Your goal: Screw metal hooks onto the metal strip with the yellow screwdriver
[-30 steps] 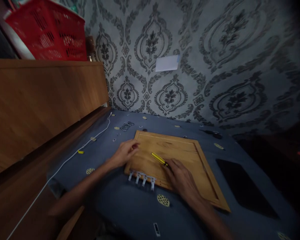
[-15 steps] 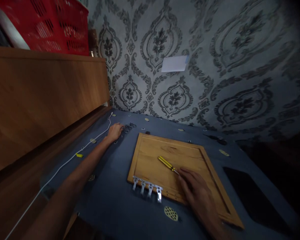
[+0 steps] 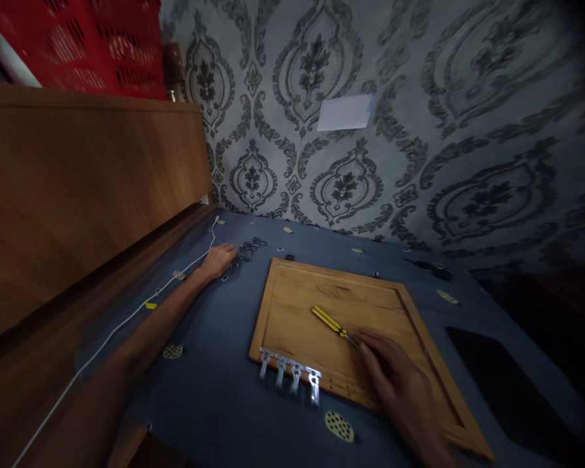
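Observation:
My left hand [image 3: 219,260] reaches across the cloth to a small cluster of metal pieces [image 3: 248,248]. Its fingers are bent together at the cluster's near side, and what they hold, if anything, is hidden. Over the wooden panel [image 3: 297,289], my right hand [image 3: 402,387] has its thumb and fingertips closed at the shaft end of a screwdriver [image 3: 327,320] with a yellow and black handle. The handle points away to the left. Several shiny metal brackets [image 3: 295,372] sit in a row along the panel's near edge, their tabs sticking out past it.
A dark flat object [image 3: 497,377] lies right of the panel, and a dark tool [image 3: 429,268] behind it. A white cable [image 3: 127,320] runs along the left side beside a wooden cabinet [image 3: 92,195]. A red basket [image 3: 131,52] stands on top. The patterned wall [image 3: 253,175] closes the back.
The view has shifted slightly. My left hand has drawn back a little toward me, still beside the metal pieces. My right hand stays at the screwdriver.

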Available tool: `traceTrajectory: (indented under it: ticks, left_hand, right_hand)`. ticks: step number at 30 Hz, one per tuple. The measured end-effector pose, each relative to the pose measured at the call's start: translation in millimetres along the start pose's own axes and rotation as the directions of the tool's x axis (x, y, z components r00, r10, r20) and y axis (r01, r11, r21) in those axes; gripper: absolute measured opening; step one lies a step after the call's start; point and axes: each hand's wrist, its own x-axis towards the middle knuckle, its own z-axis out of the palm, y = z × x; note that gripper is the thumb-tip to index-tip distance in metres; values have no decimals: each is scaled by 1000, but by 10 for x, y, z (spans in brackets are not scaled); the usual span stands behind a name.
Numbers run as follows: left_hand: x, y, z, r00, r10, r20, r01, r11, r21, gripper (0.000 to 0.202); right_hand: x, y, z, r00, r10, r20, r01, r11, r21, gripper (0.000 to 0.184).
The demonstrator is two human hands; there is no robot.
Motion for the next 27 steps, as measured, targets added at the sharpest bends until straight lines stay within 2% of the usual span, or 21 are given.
traceTrajectory:
  ticks: [4, 8, 13, 16, 20, 24, 26, 27]
  left_hand:
    - [-92, -29, -7, 999, -14, -39, 12, 999, -52, 38]
    - [-132, -18, -90, 993, -52, -109, 35, 988, -154, 38]
    - [-219, 186, -290, 981, -66, -182, -1, 939, -344, 37]
    - [-333, 457, -467, 985, -11, -170, -73, 876, -477, 33]
    - [-591, 972, -779, 983, 160, -90, -179, 726, -665, 25]
    - [-849, 1522, -1110, 949, 314, -11, -192, 554, -810, 26]
    - [-960, 1757, -1235, 923, 385, 14, -168, 433, -886, 21]
    - [-1013, 1857, -1279, 909, 415, 37, -151, 411, -899, 17]
  right_hand:
    - [3, -12, 9, 1000, 2, -4, -2, 1000, -4, 39]
    - [-8, -10, 4, 1000, 7, 7, -7, 1000, 0, 37]
    - [18, -15, -11, 1000, -28, -6, 28, 1000, 6, 30]
    - [67, -165, -52, 997, -79, -22, 79, 997, 16, 26]
    - [68, -594, -198, 993, -119, 11, 118, 991, 65, 25]
    - [-60, -999, -350, 991, -90, 98, 72, 983, 172, 37]
    - [-195, -1133, -401, 991, -80, 107, 56, 975, 213, 36]
    - [-279, -1183, -420, 992, -76, 100, 51, 970, 236, 33]
